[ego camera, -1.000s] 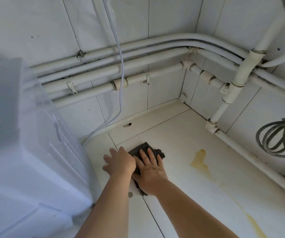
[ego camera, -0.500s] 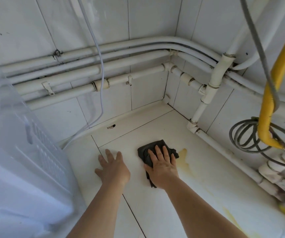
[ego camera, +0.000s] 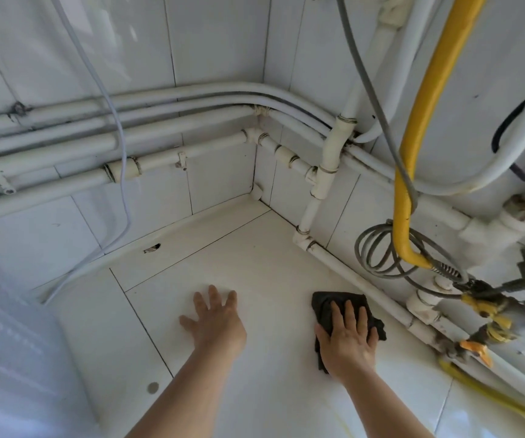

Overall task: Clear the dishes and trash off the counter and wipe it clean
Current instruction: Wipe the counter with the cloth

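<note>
Head: dark cloth, long axis near-to-far

The right hand lies flat, fingers straight, on a dark cloth pressed to the white tiled desk, near the pipe that runs along the foot of the right wall. The left hand rests palm-down with fingers spread on bare tile, well apart from the cloth. White pipes bend round the corner above, a yellow hose hangs at right beside a grey coiled cable, and a white appliance stands at left.
</note>
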A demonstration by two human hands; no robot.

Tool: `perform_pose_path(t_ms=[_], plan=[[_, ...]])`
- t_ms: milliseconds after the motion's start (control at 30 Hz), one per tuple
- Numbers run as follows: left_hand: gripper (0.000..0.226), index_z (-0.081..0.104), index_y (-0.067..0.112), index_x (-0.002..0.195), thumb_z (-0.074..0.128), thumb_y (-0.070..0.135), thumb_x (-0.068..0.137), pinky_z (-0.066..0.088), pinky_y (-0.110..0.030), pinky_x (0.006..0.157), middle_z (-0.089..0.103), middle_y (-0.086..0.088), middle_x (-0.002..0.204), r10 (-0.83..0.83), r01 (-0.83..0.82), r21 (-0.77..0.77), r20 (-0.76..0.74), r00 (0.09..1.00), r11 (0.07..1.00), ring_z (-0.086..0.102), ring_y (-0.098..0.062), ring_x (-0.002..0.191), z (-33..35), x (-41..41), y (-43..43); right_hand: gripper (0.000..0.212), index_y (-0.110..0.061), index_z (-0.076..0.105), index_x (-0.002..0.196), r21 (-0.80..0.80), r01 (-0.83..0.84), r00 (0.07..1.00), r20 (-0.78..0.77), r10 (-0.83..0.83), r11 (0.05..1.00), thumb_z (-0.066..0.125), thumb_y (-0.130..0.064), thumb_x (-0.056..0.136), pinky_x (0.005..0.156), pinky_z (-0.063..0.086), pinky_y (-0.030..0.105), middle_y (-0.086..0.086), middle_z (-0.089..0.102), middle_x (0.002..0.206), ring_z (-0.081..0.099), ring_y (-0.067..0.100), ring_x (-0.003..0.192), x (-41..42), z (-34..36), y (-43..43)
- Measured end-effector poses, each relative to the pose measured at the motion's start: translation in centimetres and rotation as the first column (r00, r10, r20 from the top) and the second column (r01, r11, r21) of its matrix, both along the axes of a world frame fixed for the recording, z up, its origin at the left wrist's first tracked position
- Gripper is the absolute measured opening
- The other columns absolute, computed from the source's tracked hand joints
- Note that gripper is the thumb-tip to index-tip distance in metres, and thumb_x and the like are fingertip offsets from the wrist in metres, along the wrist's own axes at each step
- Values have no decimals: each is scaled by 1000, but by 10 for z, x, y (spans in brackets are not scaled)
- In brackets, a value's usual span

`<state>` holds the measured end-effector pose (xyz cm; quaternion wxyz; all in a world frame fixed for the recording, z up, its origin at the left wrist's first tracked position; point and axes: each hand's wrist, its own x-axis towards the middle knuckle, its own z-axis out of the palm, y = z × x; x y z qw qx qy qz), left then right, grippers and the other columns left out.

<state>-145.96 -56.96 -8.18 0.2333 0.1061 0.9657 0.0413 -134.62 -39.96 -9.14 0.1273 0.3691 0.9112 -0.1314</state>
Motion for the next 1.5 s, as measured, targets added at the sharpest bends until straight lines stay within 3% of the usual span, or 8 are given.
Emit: perform_pose_path(t_ms=[333,500,967,1167,1333,1500], plan=[[65,1,31,152,35,17,98,13,-69,107,-17,-7,158,-39,40,-36,20,999,999,-16,-39,144,-14,-29,22,62,-28,2,153,40,-162,986,-30,163,986,20,-51,99,119,-5,46,1,-4,161,-9,24,147,-119,-8,9],[66,-1,32,151,34,16,98,11,-69,107,-19,-6,158,-35,37,-38,39,999,999,-18,-38,144,-14,-31,23,61,-27,2,153,72,-159,986,-38,162,985,17,-51,99,120,-4,45,0,-2,161,-5,22,147,-121,-12,14],[56,-3,33,151,24,30,103,16,-64,110,-17,-5,159,-75,78,-41,63,995,996,-13,-37,145,-2,-25,16,60,-26,10,152,111,240,969,-80,-232,964,18,-52,99,120,2,39,-3,6,161,-4,20,148,50,-7,24],[59,-3,32,152,28,24,102,16,-67,108,-18,-8,158,-90,92,-34,67,994,995,-14,-40,144,-1,-25,17,58,-21,10,153,91,327,944,-72,-321,941,23,-44,100,120,4,41,2,4,161,-3,25,148,57,1,9],[58,-5,31,151,25,24,102,16,-67,108,-18,-8,158,-100,102,-38,60,993,994,-14,-39,144,-1,-24,17,59,-21,11,153,40,178,979,-112,-173,983,23,-45,100,120,-4,42,3,1,161,-8,25,148,10,0,-9],[55,-5,33,151,23,32,103,15,-65,109,-18,-5,159,-118,120,-32,64,991,992,-14,-37,145,-2,-23,11,57,-23,17,152,14,-9,985,-174,12,1000,37,-30,99,120,-1,37,0,5,161,-4,21,148,-22,-1,-20]])
